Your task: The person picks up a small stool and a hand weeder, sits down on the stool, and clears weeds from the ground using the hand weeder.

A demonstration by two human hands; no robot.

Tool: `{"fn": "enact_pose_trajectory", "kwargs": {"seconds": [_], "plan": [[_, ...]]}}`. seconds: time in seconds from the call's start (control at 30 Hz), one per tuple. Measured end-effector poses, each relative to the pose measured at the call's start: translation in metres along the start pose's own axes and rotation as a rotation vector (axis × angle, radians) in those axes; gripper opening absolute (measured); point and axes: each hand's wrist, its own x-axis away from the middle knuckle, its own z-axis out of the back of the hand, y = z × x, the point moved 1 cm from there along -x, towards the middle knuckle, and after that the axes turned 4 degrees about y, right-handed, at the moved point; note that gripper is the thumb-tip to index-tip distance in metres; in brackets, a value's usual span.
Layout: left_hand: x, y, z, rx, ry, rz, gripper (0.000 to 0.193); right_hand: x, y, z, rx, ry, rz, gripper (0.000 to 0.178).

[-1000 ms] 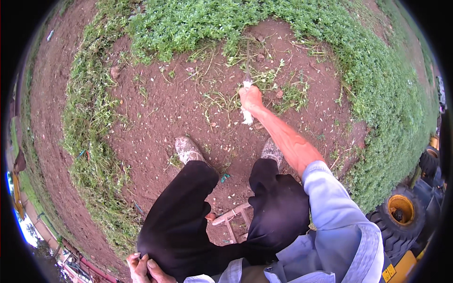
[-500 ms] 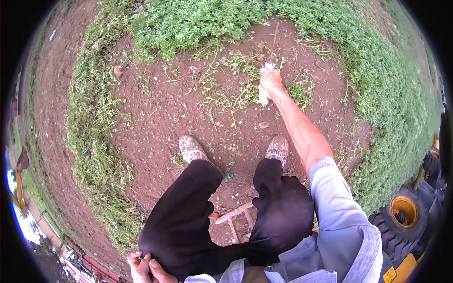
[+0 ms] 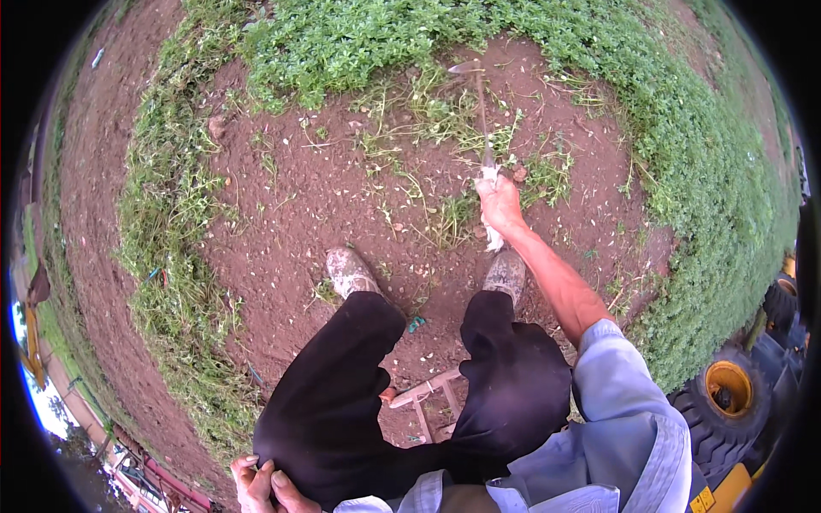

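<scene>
Long-handled weeding blade held out over a bare soil patch ringed by green weeds.

The red-brown soil patch (image 3: pixel 291 205) is the largest thing, edged by a thick green weed bank (image 3: pixel 376 43) and strewn with loose cut stems. Above it the right hand (image 3: pixel 500 205) is closed round the cloth-wrapped end (image 3: pixel 489 175) of a thin straight tool handle (image 3: pixel 481 111), which runs away from the person to a small flat blade (image 3: pixel 464 67) near the weeds. Judging by its slim shaft, the tool looks light and stiff, tip-heavy at full reach; the pale wrap is the sensible place to grip, since bare shaft may slip. The left hand (image 3: pixel 256 483) rests curled against the dark trouser thigh (image 3: pixel 329 402), holding nothing that can be seen. Two muddy shoes (image 3: pixel 351 272) stand on the soil.
</scene>
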Motion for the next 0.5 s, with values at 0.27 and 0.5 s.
{"fn": "enact_pose_trajectory", "kwargs": {"seconds": [0.27, 0.5], "plan": [[-0.004, 0.004, 0.0, -0.045, 0.052, 0.075, 0.018, -0.044, -0.071, -0.078, 0.004, 0.095, -0.181, 0.033], [-0.004, -0.008, -0.004, 0.005, 0.037, 0.041, 0.019, 0.05, -0.014, -0.055, 0.302, -0.344, 0.042, 0.035]]}}
